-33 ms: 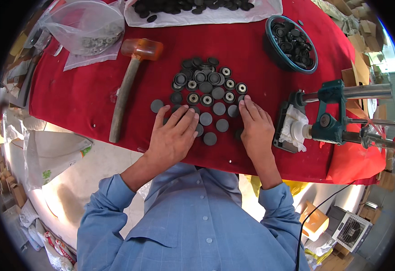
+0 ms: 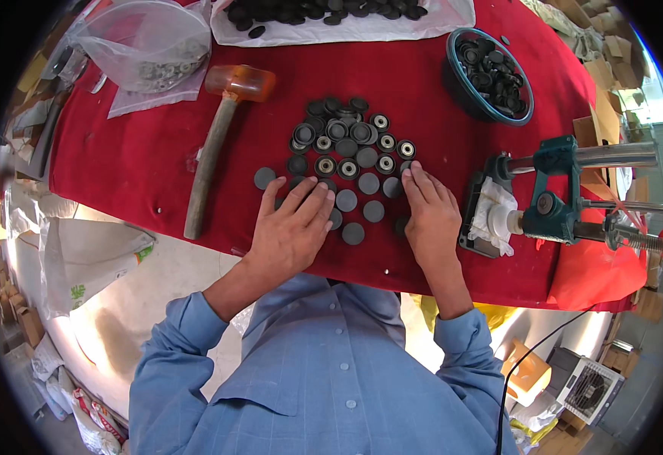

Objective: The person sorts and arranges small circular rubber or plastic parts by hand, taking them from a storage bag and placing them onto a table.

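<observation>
Loose on the red cloth lies a cluster of black round caps, several with metal bearings set in them. Over the cluster's left near side rests my left hand, palm down, fingers stretched and a little apart, partly covering several caps. At the right edge of the caps, my right hand lies palm down with its fingers extended, the fingertips by a cap. Neither hand grips anything that I can see; what lies under the palms is hidden.
Left of the caps lies a mallet with an orange head. A teal bowl of black parts stands at the far right, a green hand press below it. White sheeting with black caps and a clear bag are at the back.
</observation>
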